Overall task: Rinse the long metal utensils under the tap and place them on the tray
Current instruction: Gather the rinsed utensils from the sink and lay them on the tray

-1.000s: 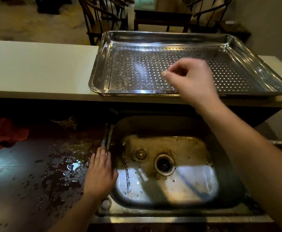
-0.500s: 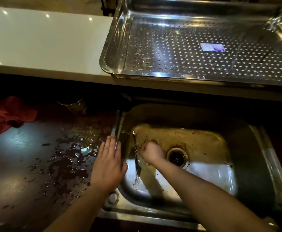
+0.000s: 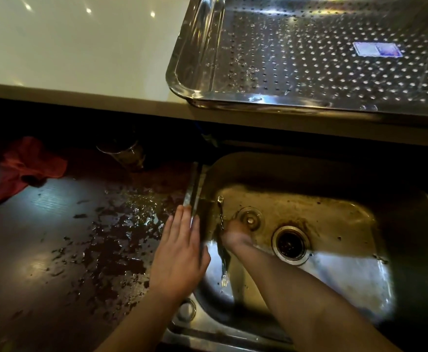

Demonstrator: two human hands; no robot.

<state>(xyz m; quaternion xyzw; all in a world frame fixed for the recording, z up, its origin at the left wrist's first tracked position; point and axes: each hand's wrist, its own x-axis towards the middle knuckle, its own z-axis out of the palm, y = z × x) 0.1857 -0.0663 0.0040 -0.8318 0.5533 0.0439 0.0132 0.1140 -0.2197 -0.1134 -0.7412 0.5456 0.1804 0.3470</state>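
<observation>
A long metal fork [image 3: 223,262] with a twisted handle lies along the left side of the steel sink [image 3: 347,280], tines toward me. My right hand [image 3: 234,236] reaches down into the sink and its fingers curl round the fork's handle near the middle. My left hand [image 3: 182,252] rests flat, fingers straight, on the sink's left rim. Its fingertips touch a long flat metal piece [image 3: 192,189] lying along that rim. The perforated steel tray [image 3: 258,99] sits on the raised white counter at top right and holds no utensils. No tap or running water shows.
A drain [image 3: 290,245] and a round stopper [image 3: 249,219] sit in the sink floor. The dark counter [image 3: 55,250] on the left is wet with puddles. A red cloth [image 3: 27,166] and a glass [image 3: 121,151] stand at its back, under the white counter [image 3: 80,47].
My right hand dropped from above the tray into the sink and took hold of the fork. The view tilted down and closer. My left hand stayed on the rim.
</observation>
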